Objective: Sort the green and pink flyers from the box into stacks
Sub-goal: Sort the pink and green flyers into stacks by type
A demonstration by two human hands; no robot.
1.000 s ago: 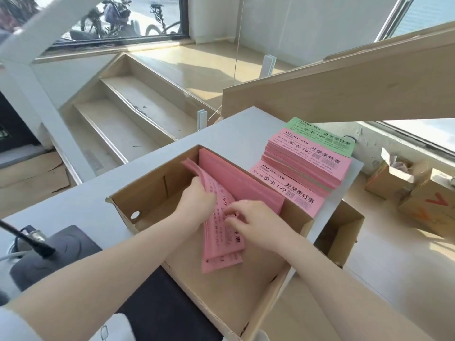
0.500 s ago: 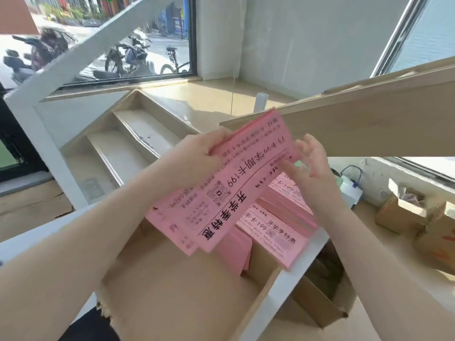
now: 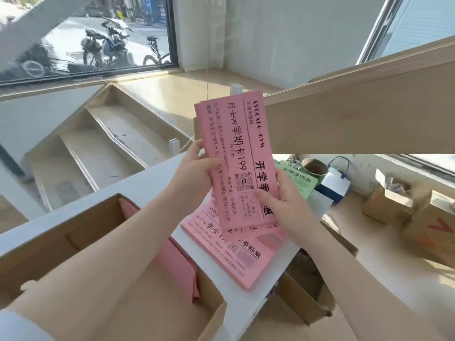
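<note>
Pink flyers (image 3: 236,163) upright, both hands' grip pinching long edges (left (image 3: 194,173), right (image 3: 285,205)).

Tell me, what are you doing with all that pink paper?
A person is sorting flyers. Both hands, the left hand and the right hand, hold a bunch of pink flyers up above the white table. A pink stack lies below them, more pink ones remain in the cardboard box, and a green flyer lies farther back.

I see pink paper flyers with black print (image 3: 236,163), a pale green flyer stack (image 3: 299,179), a brown cardboard box (image 3: 61,244).
</note>
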